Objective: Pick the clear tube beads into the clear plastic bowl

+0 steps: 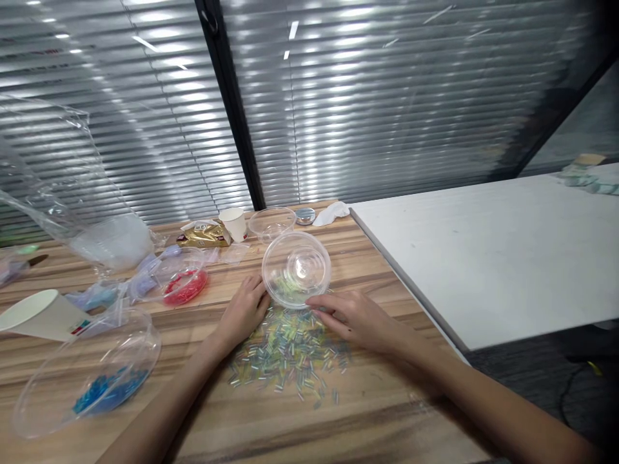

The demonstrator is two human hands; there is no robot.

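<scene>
A clear plastic bowl (271,258) is tilted with its open side towards me, over the far end of a loose pile of small glassy tube beads (290,354). The beads are yellow, green, blue and pinkish. My right hand (355,316) pinches the bowl's lower right rim, thumb and fingers closed on it. On the opposite side, my left hand (245,306) is closed at the bowl's lower left rim, low over the wooden table (271,432), with its fingertips partly hidden. Some yellowish beads show in or through the bowl.
To the left stand a bowl with blue beads (111,390), a bowl with red beads (185,287), a tipped paper cup (46,316) and a plastic bag (113,238). Behind are a gold packet (206,234), an upright paper cup (234,223), another clear bowl (272,222), a round tin (305,216) and a tissue (332,212).
</scene>
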